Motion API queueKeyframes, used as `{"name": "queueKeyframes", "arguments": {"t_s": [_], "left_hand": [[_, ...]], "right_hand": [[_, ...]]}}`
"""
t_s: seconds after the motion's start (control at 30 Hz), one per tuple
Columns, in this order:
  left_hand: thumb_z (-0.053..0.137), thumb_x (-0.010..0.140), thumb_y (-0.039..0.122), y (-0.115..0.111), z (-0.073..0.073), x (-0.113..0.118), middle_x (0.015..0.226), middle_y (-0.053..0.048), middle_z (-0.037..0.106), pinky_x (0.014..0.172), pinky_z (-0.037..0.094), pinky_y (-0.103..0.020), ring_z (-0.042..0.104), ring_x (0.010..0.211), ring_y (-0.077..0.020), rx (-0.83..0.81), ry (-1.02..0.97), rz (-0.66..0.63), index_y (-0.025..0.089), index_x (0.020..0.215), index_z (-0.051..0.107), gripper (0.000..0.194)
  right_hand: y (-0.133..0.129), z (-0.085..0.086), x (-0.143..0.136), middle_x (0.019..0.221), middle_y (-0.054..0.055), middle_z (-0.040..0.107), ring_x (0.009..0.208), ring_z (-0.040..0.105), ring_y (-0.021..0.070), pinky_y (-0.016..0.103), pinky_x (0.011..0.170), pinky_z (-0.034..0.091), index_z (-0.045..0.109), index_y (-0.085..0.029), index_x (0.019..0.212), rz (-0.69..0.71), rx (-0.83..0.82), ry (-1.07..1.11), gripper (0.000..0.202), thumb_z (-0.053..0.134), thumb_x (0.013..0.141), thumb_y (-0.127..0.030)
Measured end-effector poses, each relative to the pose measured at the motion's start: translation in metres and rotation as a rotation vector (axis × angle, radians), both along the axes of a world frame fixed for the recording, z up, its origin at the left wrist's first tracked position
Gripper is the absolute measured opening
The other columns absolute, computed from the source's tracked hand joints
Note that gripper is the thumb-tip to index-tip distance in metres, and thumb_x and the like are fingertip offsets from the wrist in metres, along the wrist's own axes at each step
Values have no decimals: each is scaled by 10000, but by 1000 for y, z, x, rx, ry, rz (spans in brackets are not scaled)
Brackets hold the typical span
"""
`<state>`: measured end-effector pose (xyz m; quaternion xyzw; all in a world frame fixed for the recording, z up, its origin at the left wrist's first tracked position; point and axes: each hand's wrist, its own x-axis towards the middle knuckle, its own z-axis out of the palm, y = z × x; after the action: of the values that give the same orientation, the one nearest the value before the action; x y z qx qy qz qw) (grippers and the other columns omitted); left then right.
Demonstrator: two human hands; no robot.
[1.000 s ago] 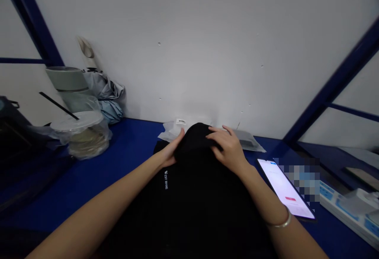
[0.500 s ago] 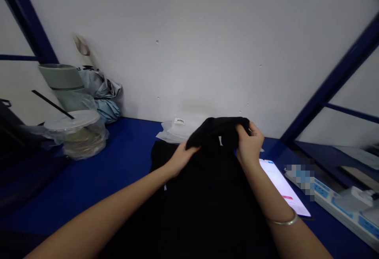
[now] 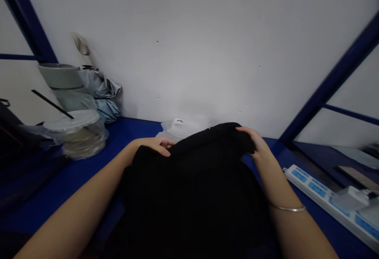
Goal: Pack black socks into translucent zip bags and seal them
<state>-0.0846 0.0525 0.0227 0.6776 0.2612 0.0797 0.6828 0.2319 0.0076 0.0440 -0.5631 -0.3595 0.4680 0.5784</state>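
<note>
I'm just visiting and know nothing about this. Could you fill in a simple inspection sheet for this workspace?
Surface: blue tabletop, partly covered by the work.
Job's things: black cloth, its upper edge lifted; clear plastic with a white label behind it.
Clutter: at left, a lidded cup with a black straw, a grey-green container and a grey-and-blue bundle.
Hands: left hand and right hand both grip the cloth's upper edge.
Cables: white power strip at right, white adapter on it; cords too dim to trace.
Surroundings: pale wall, blue frame bars.
</note>
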Motion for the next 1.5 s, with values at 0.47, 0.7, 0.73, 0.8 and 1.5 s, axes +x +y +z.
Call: {"name": "queueKeyframes", "arguments": {"t_s": [0.47, 0.7, 0.73, 0.8, 1.5], "left_hand": [[616, 639, 415, 19, 4, -13, 791, 5, 575, 612, 392, -207, 541, 712, -141, 443, 315, 165, 202, 1003, 546, 427], [612, 635, 430, 21, 2, -3, 784, -4, 602, 662, 368, -216, 523, 737, -145, 713, 282, 247, 163, 690, 601, 273], [623, 629, 421, 20, 5, -4, 825, -6, 611, 681, 372, -215, 529, 769, -148, 727, 251, 286, 166, 684, 608, 262], [640, 619, 407, 16, 12, -7, 804, 0, 621, 668, 381, -211, 540, 754, -141, 704, 207, 358, 171, 676, 616, 244], [482, 814, 407, -35, 18, 47, 1158, -19, 580, 966, 346, -356, 486, 1118, -188, 601, -66, 6, 261, 1069, 583, 311]], "right_hand": [[-14, 4, 35, 904, 55, 652, 755, 606, 183, 301, 658, 478, 640, -215, 943, 346, -17, -649, 364, 636, 641, -418], [-6, -8, 40, 929, 52, 625, 864, 569, 204, 328, 776, 440, 642, -201, 708, 379, 95, -979, 255, 584, 673, -447], [-7, -6, 40, 1001, 57, 603, 911, 554, 207, 324, 800, 430, 635, -199, 699, 345, 134, -966, 258, 588, 671, -450], [-10, -1, 41, 1074, 61, 575, 959, 536, 205, 313, 821, 418, 629, -197, 717, 342, 170, -887, 262, 596, 670, -453], [-28, 17, 29, 670, 44, 675, 489, 609, 114, 222, 496, 454, 601, -150, 816, 496, 58, -491, 336, 582, 692, -462]]}}
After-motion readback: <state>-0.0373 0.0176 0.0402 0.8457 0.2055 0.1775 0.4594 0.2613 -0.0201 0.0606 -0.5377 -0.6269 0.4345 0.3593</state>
